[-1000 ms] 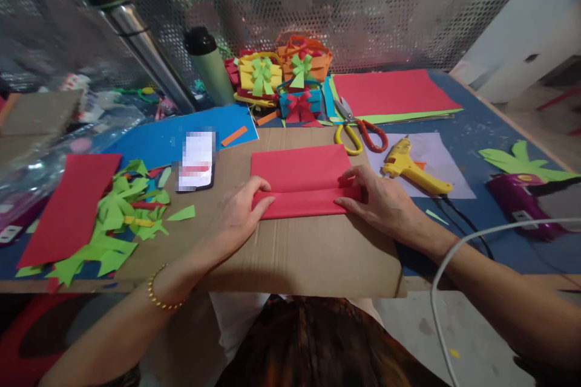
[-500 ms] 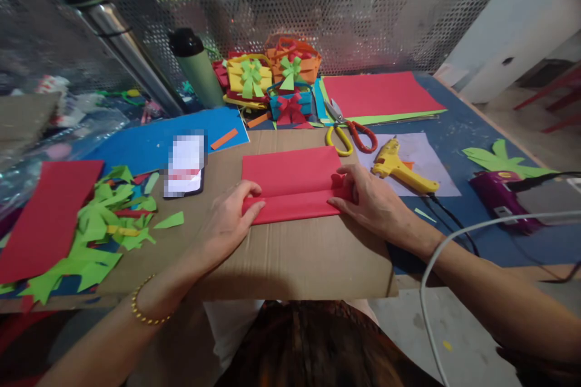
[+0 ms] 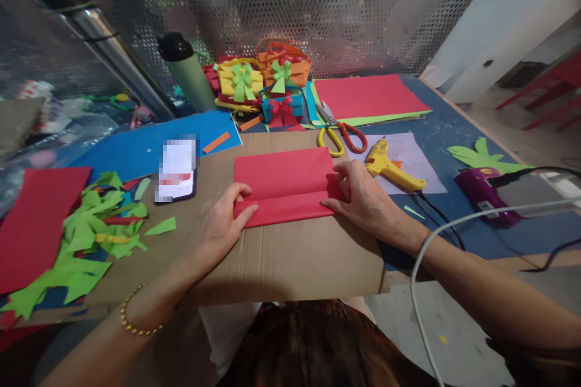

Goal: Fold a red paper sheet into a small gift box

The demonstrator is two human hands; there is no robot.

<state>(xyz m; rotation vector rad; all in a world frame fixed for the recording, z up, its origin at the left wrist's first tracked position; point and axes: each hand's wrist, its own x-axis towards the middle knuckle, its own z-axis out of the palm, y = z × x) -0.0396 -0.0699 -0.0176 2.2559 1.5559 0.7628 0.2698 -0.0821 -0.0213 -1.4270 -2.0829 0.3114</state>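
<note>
A sheet of red paper (image 3: 281, 175) lies on the brown cardboard (image 3: 290, 266), its near edge folded up into a strip across its width. My left hand (image 3: 227, 208) grips the left end of this fold, thumb on top. At the right end, my right hand (image 3: 358, 193) pinches the fold between thumb and curled fingers. Just beyond the paper are scissors (image 3: 338, 130) with one yellow and one red handle. To the right of my right hand a yellow glue gun (image 3: 393, 169) rests on a pale purple sheet (image 3: 424, 157).
Green paper scraps (image 3: 86, 224) and a phone (image 3: 177, 169) are on the left. Small paper bags with bows (image 3: 240, 81) stand at the back beside a green bottle (image 3: 193, 75) and a steel flask (image 3: 104, 36). A white cable (image 3: 417, 272) crosses my right forearm.
The view has shifted slightly, so everything sits a little further left. Both hands keep their hold on the folded red paper, with no clear change in the fold.
</note>
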